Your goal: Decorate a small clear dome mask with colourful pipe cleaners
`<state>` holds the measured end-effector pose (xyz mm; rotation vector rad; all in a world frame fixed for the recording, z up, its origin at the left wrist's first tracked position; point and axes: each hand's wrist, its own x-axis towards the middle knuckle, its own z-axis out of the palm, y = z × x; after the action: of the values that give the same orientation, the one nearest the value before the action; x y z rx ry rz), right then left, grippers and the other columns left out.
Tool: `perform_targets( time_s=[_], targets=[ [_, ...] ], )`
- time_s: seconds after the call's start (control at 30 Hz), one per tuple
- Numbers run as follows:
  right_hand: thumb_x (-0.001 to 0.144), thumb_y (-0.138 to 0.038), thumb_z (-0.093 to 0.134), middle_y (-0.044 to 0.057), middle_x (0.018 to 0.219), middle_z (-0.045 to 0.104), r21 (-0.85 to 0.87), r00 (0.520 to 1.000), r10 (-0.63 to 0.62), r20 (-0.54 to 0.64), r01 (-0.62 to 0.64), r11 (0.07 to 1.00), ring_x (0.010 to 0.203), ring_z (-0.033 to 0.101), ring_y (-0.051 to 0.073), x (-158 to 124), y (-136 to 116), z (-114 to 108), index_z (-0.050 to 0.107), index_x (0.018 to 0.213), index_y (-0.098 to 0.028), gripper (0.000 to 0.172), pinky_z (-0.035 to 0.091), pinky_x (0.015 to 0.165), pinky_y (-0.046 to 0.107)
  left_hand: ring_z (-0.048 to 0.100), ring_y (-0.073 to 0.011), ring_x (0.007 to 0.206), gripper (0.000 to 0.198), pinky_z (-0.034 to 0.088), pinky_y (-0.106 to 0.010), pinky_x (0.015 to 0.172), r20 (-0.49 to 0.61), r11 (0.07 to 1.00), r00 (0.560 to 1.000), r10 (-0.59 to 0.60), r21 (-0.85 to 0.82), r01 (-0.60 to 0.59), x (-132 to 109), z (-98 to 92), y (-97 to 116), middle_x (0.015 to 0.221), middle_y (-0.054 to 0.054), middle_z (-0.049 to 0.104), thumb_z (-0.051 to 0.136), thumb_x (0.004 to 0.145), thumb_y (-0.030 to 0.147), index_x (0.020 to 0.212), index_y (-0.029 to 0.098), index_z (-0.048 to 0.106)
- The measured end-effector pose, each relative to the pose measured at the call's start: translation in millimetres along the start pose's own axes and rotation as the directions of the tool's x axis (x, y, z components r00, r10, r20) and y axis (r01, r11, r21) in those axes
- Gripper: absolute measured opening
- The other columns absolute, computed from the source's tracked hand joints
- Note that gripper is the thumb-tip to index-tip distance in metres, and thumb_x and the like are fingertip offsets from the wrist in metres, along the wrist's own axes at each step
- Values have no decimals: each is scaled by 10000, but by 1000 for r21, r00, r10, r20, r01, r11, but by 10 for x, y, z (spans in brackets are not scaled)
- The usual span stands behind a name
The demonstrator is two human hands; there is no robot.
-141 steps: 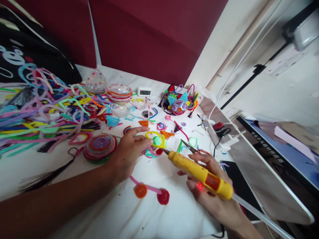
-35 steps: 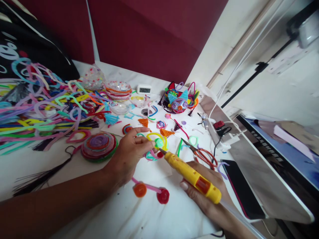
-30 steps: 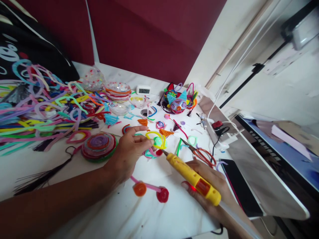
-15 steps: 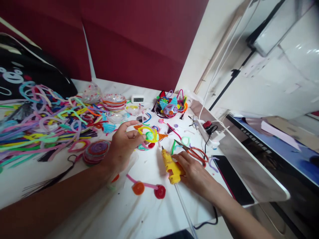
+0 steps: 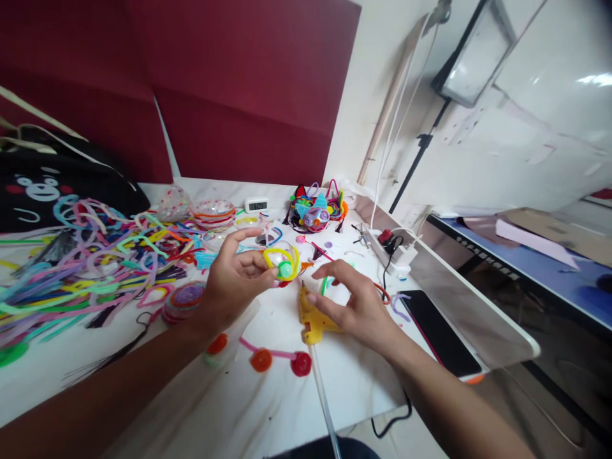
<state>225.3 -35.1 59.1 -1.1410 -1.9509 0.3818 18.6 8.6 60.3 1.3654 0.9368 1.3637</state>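
My left hand (image 5: 234, 284) pinches a small craft piece (image 5: 283, 262), a yellow pipe-cleaner loop around a green ball, and holds it a little above the white table (image 5: 287, 408). My right hand (image 5: 356, 306) hovers open with spread fingers just right of the piece, holding nothing. Under that hand the yellow glue gun (image 5: 310, 319) lies on the table, its clear glue stick (image 5: 325, 401) pointing toward me.
A big heap of coloured pipe cleaners (image 5: 81, 255) fills the left. A pink stem with orange and red discs (image 5: 277, 359) lies near me. Farther back sit a colourful finished craft (image 5: 313, 210), a small clock (image 5: 257, 204), a power strip (image 5: 394, 252); a black phone (image 5: 440, 331) lies right.
My right hand has set the glue gun down on the table, let go of it and opened toward the craft piece. The left hand has lifted the piece slightly.
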Motion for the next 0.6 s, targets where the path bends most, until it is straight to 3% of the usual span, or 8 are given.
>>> perform_targets(
  time_s=[0.07, 0.23, 0.6],
  targets=[
    [814, -292, 675, 35, 946, 656, 74, 997, 44, -63, -39, 996, 894, 605, 170, 110, -75, 53, 610, 950, -198, 178, 462, 798, 300, 581, -108, 568, 669, 467, -219, 617, 30, 1000, 999, 12, 20, -13, -31, 30, 38, 602, 86, 596, 769, 623, 152, 1203, 232, 447],
    [784, -314, 692, 15, 846, 643, 214, 989, 132, -70, -114, 970, 786, 576, 142, 232, -124, 167, 610, 851, -180, 171, 434, 723, 263, 560, -107, 570, 712, 449, -219, 612, 93, 998, 995, 32, 58, -37, -88, 65, 90, 613, 81, 597, 772, 630, 150, 1241, 233, 416],
    [726, -258, 686, -8, 767, 621, 263, 963, 262, -57, -239, 935, 707, 538, 124, 209, -112, 215, 585, 763, -184, 131, 414, 648, 242, 559, -104, 567, 684, 433, -214, 596, 95, 988, 994, 62, 133, -75, -128, 164, 59, 608, 85, 581, 754, 649, 187, 1237, 218, 406]
  ],
)
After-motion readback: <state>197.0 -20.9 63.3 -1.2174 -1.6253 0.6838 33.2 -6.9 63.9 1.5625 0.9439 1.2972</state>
